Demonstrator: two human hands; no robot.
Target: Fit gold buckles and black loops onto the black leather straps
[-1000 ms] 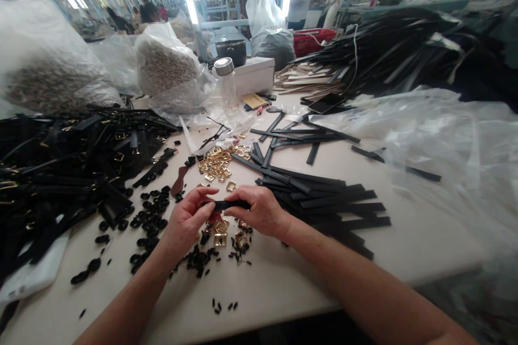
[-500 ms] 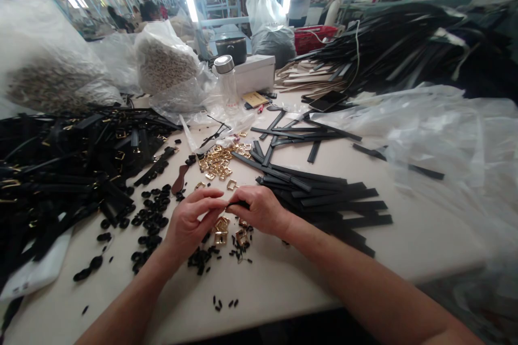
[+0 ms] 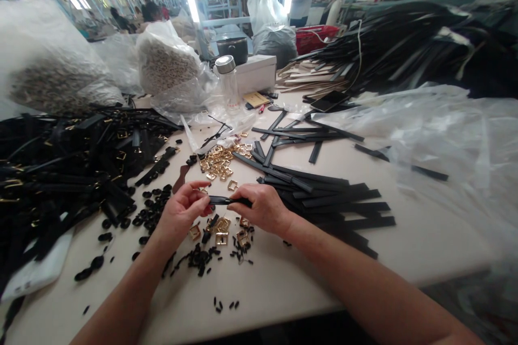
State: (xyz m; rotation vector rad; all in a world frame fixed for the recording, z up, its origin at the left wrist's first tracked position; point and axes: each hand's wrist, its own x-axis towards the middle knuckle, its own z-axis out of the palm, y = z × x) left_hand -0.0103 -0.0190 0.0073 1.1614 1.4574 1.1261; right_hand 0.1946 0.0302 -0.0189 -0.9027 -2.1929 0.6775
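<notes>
A short black strap (image 3: 219, 200) stretches between my two hands over the middle of the table. My left hand (image 3: 184, 209) pinches its left end between thumb and fingers. The other end is in my right hand (image 3: 261, 206), whose fingers are closed around it and cover part of it. Gold buckles (image 3: 220, 160) lie piled just beyond my hands, and a few more gold buckles (image 3: 222, 238) lie below them. Small black pieces (image 3: 198, 260) are scattered nearer to me. To the right of my right hand lies a stack of black strips (image 3: 340, 194).
Finished-looking black straps with gold buckles (image 3: 60, 172) are heaped at the left. Round black pieces (image 3: 156, 207) lie left of centre. A glass bottle (image 3: 227, 83), a white box (image 3: 257, 73) and filled plastic bags (image 3: 168, 62) stand behind. Plastic sheeting (image 3: 453, 135) covers the right side.
My left hand has drawn leftward from my right hand, so more of the black strap shows between them. My right hand has stayed nearly in place.
</notes>
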